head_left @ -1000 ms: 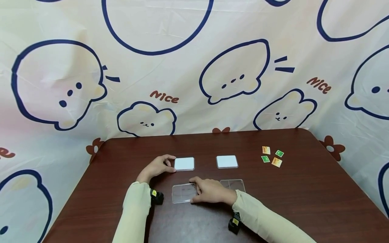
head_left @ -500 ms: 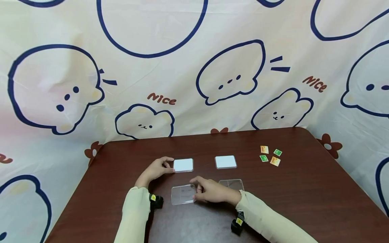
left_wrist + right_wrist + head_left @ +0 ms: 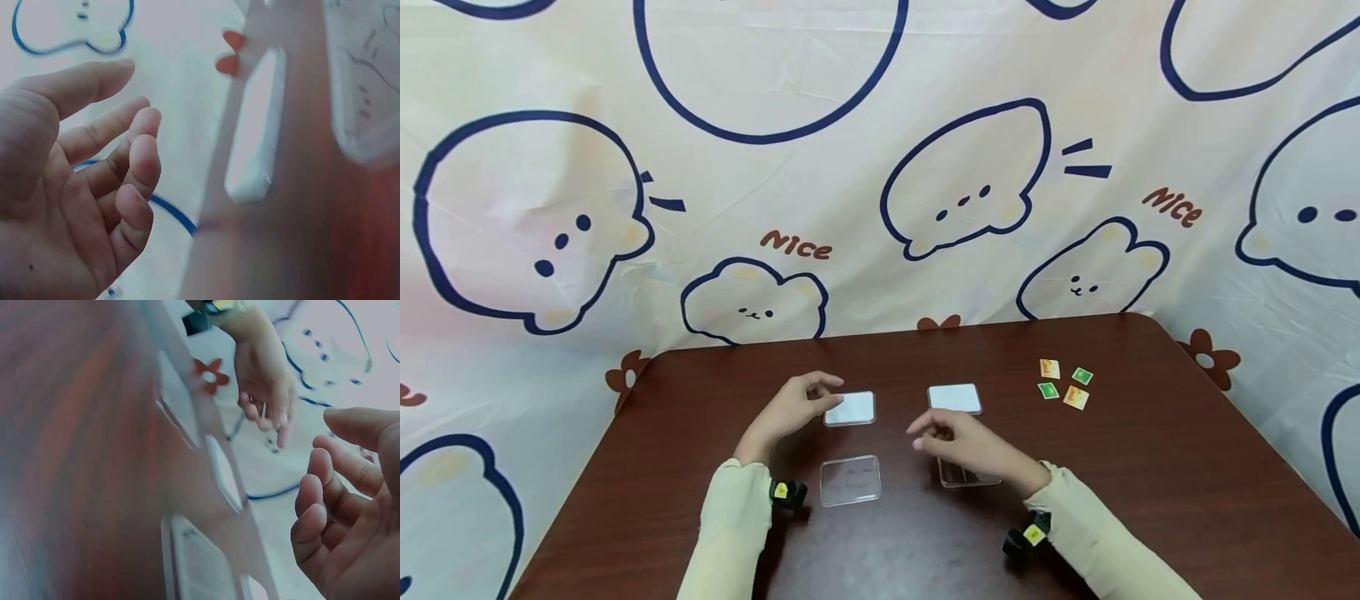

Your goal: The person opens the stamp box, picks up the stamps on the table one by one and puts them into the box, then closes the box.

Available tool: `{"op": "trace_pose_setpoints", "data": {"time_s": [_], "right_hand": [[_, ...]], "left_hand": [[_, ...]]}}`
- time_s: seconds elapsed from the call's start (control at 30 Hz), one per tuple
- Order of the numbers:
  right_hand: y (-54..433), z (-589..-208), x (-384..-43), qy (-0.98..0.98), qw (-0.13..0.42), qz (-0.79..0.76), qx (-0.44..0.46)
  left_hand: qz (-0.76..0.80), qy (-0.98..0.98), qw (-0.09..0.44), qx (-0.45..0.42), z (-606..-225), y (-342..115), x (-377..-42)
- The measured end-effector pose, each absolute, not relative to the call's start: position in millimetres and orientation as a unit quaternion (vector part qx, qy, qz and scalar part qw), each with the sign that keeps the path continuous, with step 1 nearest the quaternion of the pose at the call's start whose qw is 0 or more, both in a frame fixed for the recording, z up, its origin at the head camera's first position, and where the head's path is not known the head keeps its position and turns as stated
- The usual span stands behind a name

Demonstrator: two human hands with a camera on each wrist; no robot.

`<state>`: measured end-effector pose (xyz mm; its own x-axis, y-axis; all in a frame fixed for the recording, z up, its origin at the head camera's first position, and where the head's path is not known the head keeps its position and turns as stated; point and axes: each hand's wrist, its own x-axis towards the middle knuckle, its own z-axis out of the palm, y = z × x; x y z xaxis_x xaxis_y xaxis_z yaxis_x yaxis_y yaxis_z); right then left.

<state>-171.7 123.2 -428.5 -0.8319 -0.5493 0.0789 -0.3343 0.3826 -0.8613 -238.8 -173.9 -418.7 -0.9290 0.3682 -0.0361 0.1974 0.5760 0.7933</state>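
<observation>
My left hand (image 3: 790, 412) hovers at the left end of a flat white rectangular block in a clear case (image 3: 855, 410), fingers loosely bent and nothing between them. In the left wrist view the same hand (image 3: 81, 169) is plainly apart from a white block (image 3: 257, 125). A second white block (image 3: 953, 397) lies to the right, partly behind my right hand (image 3: 970, 437). That hand holds nothing and covers part of a clear plastic lid (image 3: 958, 478); its relaxed fingers (image 3: 309, 497) show in the right wrist view. Another clear lid (image 3: 850, 482) lies in front of the left block.
Several small squares lie at the back right of the brown table (image 3: 1150, 467), some green (image 3: 1048, 391), some orange (image 3: 1076, 397). A patterned cloth (image 3: 850, 192) hangs behind the table and along its sides.
My right hand has left the edge of the left clear lid and moved right and back. My left hand has lifted its fingers off the left white block's end.
</observation>
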Motion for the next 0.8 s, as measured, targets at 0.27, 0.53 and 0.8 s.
{"op": "trace_pose_setpoints", "data": {"time_s": [0.27, 0.53, 0.8], "right_hand": [[172.1, -411.5, -175.1, 0.841, 0.076, -0.498, -0.200], [224.4, -399.4, -178.7, 0.867, 0.046, -0.482, -0.120], [266.9, -407.5, -179.4, 0.895, 0.007, -0.438, -0.091]], "left_hand": [[0.448, 0.865, 0.110, 0.199, -393.0, -136.8, -235.2], [0.454, 0.855, 0.125, 0.214, -391.6, -101.9, -243.9], [0.460, 0.852, 0.155, 0.195, -410.9, -76.0, -258.1]]}}
